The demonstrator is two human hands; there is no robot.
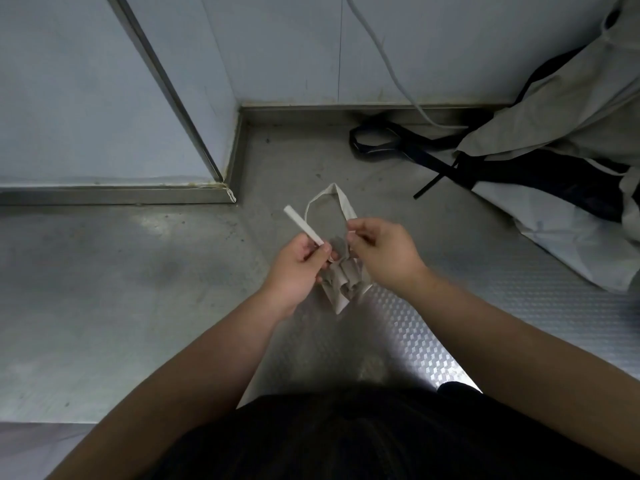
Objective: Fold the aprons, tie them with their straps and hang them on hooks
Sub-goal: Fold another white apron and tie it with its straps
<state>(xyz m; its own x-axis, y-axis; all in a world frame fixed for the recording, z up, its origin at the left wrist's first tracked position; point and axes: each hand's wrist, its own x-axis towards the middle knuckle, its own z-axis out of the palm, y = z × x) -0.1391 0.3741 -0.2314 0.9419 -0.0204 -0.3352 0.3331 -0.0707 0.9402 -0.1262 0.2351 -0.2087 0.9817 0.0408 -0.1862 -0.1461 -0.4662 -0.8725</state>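
Apron (341, 282) cloth, pale beige and folded down to a small bundle, sits between the two hands, held in the air above a steel surface (104, 289) that runs into a corner of grey wall panels (69, 81). At the bundle's left side the left hand (299, 268) has its fingers curled, thumb and forefinger pinching a flat strap end (303, 225) that sticks up stiffly and slants away to the upper left. Just past it, a strap loop (332, 194) of the same beige rises from the bundle and arches above the gap between the hands. The right hand (384, 254) grasps the right leg of that loop, fingertips pinched together on it, close to the top of the bundle. Farther right a white cable (391, 64) hangs down the back wall to the surface. Black straps (398, 147) lie there near the wall's foot, leading into a loose heap of aprons (571, 116) that fills the right edge.
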